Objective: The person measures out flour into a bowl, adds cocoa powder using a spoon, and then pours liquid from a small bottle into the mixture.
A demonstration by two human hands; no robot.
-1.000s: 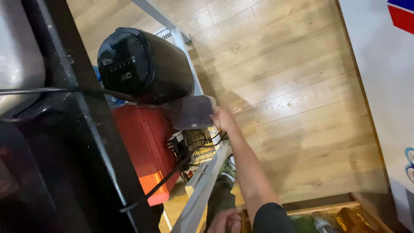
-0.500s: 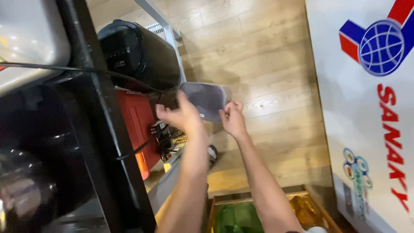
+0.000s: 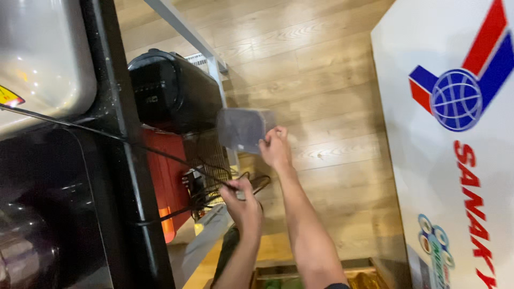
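Black cylindrical appliance (image 3: 171,91) on its side on the shelf frame, red unit (image 3: 170,176) beneath. Left hand (image 3: 243,206) clenched around a black cable (image 3: 176,160), holding it taut. Right hand (image 3: 276,149) pinches a grey plastic container (image 3: 243,128) by its edge, aloft above the wooden floor (image 3: 321,80).

Warm light falls on a floor (image 3: 321,64) of pale wooden planks. A white cabinet (image 3: 428,225) with red and blue graphics stands along the right. A black frame (image 3: 123,160) and a grey metal rail (image 3: 182,27) cross the left side.
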